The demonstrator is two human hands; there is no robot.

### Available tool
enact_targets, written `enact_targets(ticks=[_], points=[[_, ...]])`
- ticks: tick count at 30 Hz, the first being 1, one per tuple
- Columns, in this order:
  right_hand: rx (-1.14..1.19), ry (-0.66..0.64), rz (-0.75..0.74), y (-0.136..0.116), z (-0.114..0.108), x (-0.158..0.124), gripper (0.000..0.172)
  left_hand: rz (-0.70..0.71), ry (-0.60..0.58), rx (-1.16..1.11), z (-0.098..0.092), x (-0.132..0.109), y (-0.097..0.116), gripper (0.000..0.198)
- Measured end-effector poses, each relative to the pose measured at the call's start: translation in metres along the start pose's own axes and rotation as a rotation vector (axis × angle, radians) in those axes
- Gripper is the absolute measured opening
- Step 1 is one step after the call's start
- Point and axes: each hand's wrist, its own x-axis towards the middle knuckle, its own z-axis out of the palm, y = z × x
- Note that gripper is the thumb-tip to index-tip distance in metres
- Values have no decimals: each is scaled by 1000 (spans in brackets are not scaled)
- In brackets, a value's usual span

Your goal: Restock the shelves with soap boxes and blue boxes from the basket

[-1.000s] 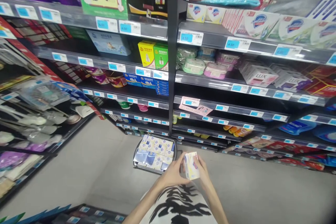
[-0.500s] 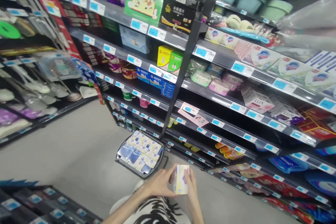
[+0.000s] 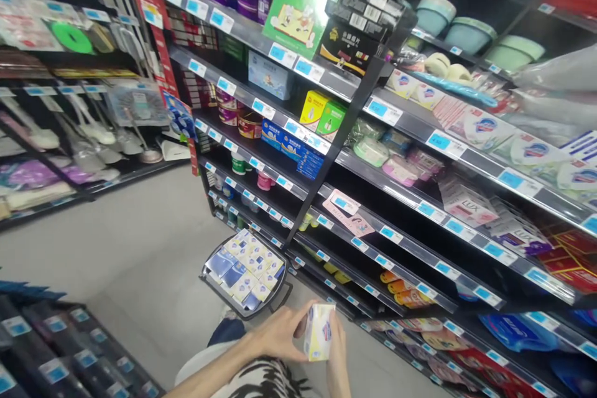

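Note:
A small white and yellow soap box [image 3: 319, 333] is held upright between both hands in front of my body. My left hand [image 3: 284, 331] grips its left side, thumb and fingers curved around the edge. Along the right side of the box, my right hand [image 3: 337, 342] is closed on it, its fingers partly hidden. Beyond my hands on the floor stands a dark-rimmed basket [image 3: 278, 300] filled with soap boxes [image 3: 254, 255] in similar white, yellow and blue packaging, some with blue sides up.
Tall shelves [image 3: 410, 196] with price tags run along the right, holding soap packs [image 3: 485, 127], LUX boxes [image 3: 469, 205] and bowls [image 3: 471, 34]. Kitchen utensils [image 3: 88, 121] hang at the left. A low dark display rack [image 3: 60, 348] stands at the lower left, beside grey floor [image 3: 135, 249].
The view has turned slightly left, so the shelves sit further right. Both hands still hold the soap box, which has tilted slightly and sits a little lower in view.

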Motion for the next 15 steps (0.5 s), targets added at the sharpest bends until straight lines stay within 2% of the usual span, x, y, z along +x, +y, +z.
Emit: enact_targets(ticks=[3, 5, 7, 9, 11, 12, 15], points=[[51, 11, 25, 0, 12, 0, 69, -31, -47, 9, -8, 4, -10, 121], [89, 11, 60, -1, 22, 3, 71, -62, -36, -65, -16, 3, -18, 122], [173, 4, 114, -5, 34, 9, 73, -45, -42, -355, -26, 1, -26, 111], [270, 10, 164, -14, 49, 15, 74, -13, -42, -808, -38, -1, -33, 82], [337, 42, 163, -27, 68, 19, 74, -13, 17, -1139, -53, -2, -38, 70], [355, 53, 144, -34, 78, 21, 73, -28, 82, -1196, -63, -2, -40, 69], [379, 36, 93, -52, 108, 27, 65, -73, 234, -1085, -104, -2, -48, 77]])
